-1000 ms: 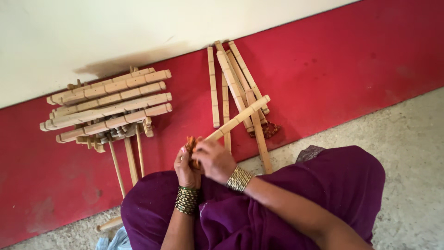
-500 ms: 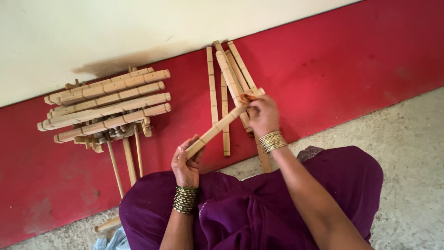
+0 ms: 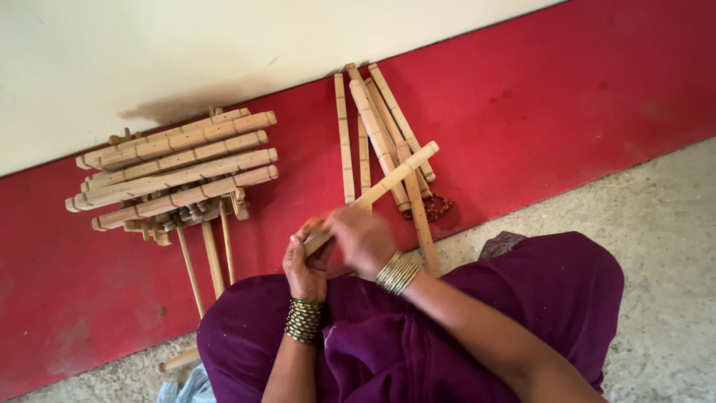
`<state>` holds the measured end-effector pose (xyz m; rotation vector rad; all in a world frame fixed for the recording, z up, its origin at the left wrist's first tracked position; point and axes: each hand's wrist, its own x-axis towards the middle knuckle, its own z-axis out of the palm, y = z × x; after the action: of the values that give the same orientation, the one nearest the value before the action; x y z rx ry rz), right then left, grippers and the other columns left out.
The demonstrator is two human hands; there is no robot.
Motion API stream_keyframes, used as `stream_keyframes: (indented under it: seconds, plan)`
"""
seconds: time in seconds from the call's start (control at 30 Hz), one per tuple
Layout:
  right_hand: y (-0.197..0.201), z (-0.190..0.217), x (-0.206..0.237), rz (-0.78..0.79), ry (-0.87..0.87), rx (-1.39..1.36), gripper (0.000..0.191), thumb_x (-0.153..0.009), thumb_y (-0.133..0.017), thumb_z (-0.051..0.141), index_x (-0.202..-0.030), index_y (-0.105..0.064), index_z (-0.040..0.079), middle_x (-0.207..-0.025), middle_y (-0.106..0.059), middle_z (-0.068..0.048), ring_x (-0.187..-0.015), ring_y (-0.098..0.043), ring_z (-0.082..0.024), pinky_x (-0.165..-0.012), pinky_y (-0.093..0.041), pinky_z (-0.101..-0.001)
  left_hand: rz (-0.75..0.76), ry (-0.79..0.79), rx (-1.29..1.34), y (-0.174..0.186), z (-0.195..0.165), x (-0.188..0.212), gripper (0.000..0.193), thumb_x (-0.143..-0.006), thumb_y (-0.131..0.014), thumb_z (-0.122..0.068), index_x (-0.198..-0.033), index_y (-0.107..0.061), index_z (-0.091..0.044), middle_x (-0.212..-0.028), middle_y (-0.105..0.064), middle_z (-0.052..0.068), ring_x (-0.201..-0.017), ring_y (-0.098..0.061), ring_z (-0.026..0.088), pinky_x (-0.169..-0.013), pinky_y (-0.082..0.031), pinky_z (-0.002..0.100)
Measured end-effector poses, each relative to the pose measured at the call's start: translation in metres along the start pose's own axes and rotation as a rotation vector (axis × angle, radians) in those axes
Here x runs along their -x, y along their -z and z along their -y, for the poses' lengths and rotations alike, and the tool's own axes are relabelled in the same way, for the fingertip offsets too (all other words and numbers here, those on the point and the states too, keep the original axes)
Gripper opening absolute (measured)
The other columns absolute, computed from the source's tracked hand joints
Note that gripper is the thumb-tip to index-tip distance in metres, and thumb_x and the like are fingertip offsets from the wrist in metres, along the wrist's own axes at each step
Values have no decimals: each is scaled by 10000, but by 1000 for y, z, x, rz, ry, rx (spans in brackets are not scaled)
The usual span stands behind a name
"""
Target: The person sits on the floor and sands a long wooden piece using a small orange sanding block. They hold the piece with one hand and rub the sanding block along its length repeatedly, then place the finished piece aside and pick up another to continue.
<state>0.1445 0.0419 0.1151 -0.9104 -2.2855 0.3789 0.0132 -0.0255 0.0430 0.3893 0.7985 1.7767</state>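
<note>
We hold the near end of a long wooden stick (image 3: 388, 179) with our left hand (image 3: 304, 265), fingers wrapped around it, while our right hand (image 3: 363, 239) lies on top of it, and its far end points up toward the red wall (image 3: 567, 104).

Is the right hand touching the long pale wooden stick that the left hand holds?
Touching. The head view shows the right hand resting over the lower end of the long pale wooden stick, just above the left hand that grips it; no gap shows.
</note>
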Motion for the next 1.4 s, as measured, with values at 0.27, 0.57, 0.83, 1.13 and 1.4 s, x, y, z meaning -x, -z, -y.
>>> stream_keyframes:
  seconds: [0.27, 0.57, 0.83, 1.13, 1.4]
  plan:
    - [58, -145, -5, -466, -320, 417, 229, -906, -637, 59, -1124, -675, 117, -990, -657, -67, -788, -638, -157, -635, -579, -269, 44, -6, 3, -17, -14, 6, 443, -1028, -428, -325, -1193, -552, 67, -1259, -601, 266, -1156, -617, 345, -968, -557, 450]
    - [21, -69, -11, -10, -406, 160, 196, -881, -625, 21, -1015, -707, 138, -877, -698, -49, -609, -597, -138, -454, -502, -268, 14, 16, 17, -12, -13, 5, 452, -1017, -423, -332, -1197, -554, 61, -1263, -597, 250, -1182, -596, 348, -991, -541, 457]
    - [-15, 40, 14, 62, 108, -8, 320, -816, -663, -20, -1134, -662, 20, -1035, -626, -112, -893, -621, -222, -679, -567, -311, 162, -49, 87, -3, -5, 1, 498, -1069, -438, -356, -1275, -522, 89, -1300, -581, 247, -1217, -583, 318, -1043, -529, 433]
    - [50, -124, -14, -86, -656, 201, 116, -920, -625, 135, -960, -731, 160, -983, -711, -45, -757, -629, -151, -519, -513, -271, 52, -28, -9, -18, -20, 7, 512, -1027, -414, -362, -1272, -502, 79, -1267, -594, 270, -1204, -593, 354, -976, -556, 459]
    - [54, -241, 20, -27, -895, -775, 422, -877, -655, -3, -1262, -548, -139, -1011, -661, -232, -750, -673, -206, -631, -586, -315, 72, -125, -167, -19, -38, 3, 307, -1007, -501, -222, -1142, -595, 38, -1180, -642, 271, -1105, -655, 355, -877, -610, 437]
